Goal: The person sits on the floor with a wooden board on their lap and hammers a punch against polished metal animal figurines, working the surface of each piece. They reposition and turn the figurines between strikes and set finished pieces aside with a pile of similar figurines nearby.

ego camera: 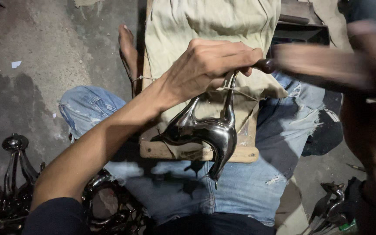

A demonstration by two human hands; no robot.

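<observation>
Head view, looking straight down at my lap. My left hand [205, 65] is clamped around the upper legs of a dark, glossy animal figurine [205, 130], long-necked and deer-like in shape, fingers [236, 51] curled tight over it and pinning it down. It lies on a beige cloth [209, 21] draped over a wooden board [196, 151], which rests across my knees in torn blue jeans [240, 191]. A thin string [142, 78] crosses the cloth near my wrist. One bare foot [128, 48] shows past the board's far edge, on the grey concrete floor [31, 87].

My right hand [366, 87] is a smear of motion blur at the right edge, gripping a long pale handle [314, 65] whose dark tip [265, 65] sits just beside the left hand's fingertips. It looks wrapped round the handle, though the blur hides the fingers themselves.

Progress, judged from this frame: the body already shines like a mirror on belly and flank, so most of the surface reads as finished; the tool is at the leg end under my grip, so that part seems to be in hand. A heap of similar shiny dark figurines [9, 191] sits on the floor at lower left, a few more pieces [331, 204] at lower right. Can't tell which heap is done.
</observation>
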